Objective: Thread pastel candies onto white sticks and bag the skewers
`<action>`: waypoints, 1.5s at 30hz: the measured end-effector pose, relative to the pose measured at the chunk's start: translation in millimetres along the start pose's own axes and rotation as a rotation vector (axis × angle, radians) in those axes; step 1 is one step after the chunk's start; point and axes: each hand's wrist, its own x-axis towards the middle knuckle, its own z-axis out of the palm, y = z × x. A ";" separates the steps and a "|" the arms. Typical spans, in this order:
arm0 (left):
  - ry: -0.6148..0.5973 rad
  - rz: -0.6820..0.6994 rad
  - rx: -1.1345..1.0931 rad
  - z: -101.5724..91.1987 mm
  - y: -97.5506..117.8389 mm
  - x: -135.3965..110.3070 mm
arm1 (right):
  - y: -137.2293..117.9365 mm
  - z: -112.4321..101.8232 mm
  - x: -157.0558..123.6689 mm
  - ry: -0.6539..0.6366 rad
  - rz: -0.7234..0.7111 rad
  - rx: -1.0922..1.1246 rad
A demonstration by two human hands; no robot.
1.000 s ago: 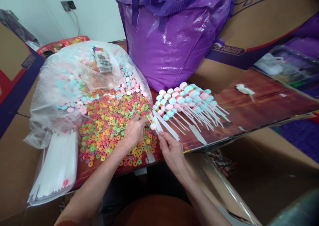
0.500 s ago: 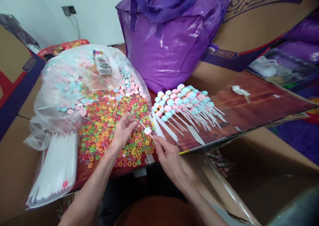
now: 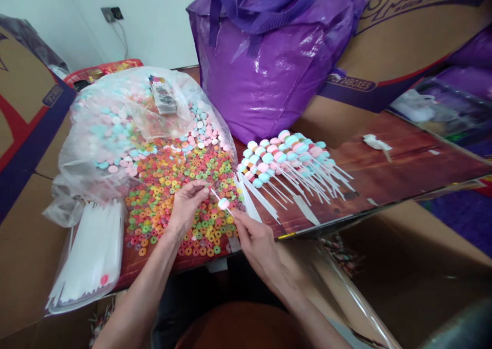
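Observation:
My right hand (image 3: 257, 239) pinches a thin white stick (image 3: 215, 193) by its lower end. Threaded partway along it is a small pink, white and blue candy (image 3: 223, 203). Close to the stick's free tip, my left hand (image 3: 189, 199) has thumb and forefinger pressed together; what they hold, if anything, is too small to make out. Beneath both hands spreads a layer of colourful candy rings (image 3: 169, 185). To the right lies a pile of candy-threaded sticks (image 3: 284, 154), beside several bare white sticks (image 3: 249, 200).
A clear plastic bag (image 3: 84, 128) of pastel candies lies at the back left, with a stack of small printed packets (image 3: 163, 97) on it. A pack of white sticks (image 3: 88, 251) sits front left. Behind stands a purple bag (image 3: 265, 77), flanked by cardboard boxes (image 3: 415, 36).
My right hand has shifted slightly left with the stick, bringing its tip nearer my left fingertips. The whole view has moved a little, so the background sits further right.

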 end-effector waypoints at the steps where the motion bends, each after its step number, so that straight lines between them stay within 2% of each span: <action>1: -0.007 0.010 0.009 -0.3 0.7 -0.7 | 0.4 0.4 0.4 -0.020 0.004 -0.028; 4: -0.034 0.056 0.065 -2.4 2.1 -2.6 | 1.5 1.2 3.2 -0.089 0.008 -0.103; 8: -0.045 0.120 0.204 -12.1 1.2 -3.0 | 2.0 1.0 8.5 -0.139 -0.027 -0.099; 14: 0.076 0.299 0.697 -29.3 5.4 -5.5 | 7.9 -0.6 7.9 -0.099 -0.001 -0.101; 16: 0.024 0.359 0.854 -28.7 8.4 -9.2 | 10.6 -1.7 6.4 -0.078 0.016 -0.101; 20: -0.200 0.392 1.083 -20.6 8.5 -16.2 | 12.3 -4.5 5.0 -0.059 0.032 -0.108; 25: -0.285 0.402 1.276 -14.3 1.3 -15.7 | 9.9 -3.5 5.0 -0.048 0.023 -0.110; 32: -0.422 0.430 1.295 -17.9 3.3 -12.8 | 9.3 -0.9 2.6 -0.052 0.029 -0.092; 35: -0.383 0.392 1.329 -15.5 2.4 -11.5 | 9.0 -1.2 2.2 -0.054 0.028 -0.089; 38: -0.281 0.352 1.277 -11.4 -0.8 -10.0 | 8.8 -1.8 1.8 -0.050 0.020 -0.073; 41: -0.183 0.286 1.031 -11.3 -0.3 -8.7 | 8.0 -3.1 0.8 -0.042 0.019 -0.029; 45: -0.135 0.047 0.452 -16.7 11.5 -7.2 | 2.2 -3.9 -0.2 -0.046 0.018 0.087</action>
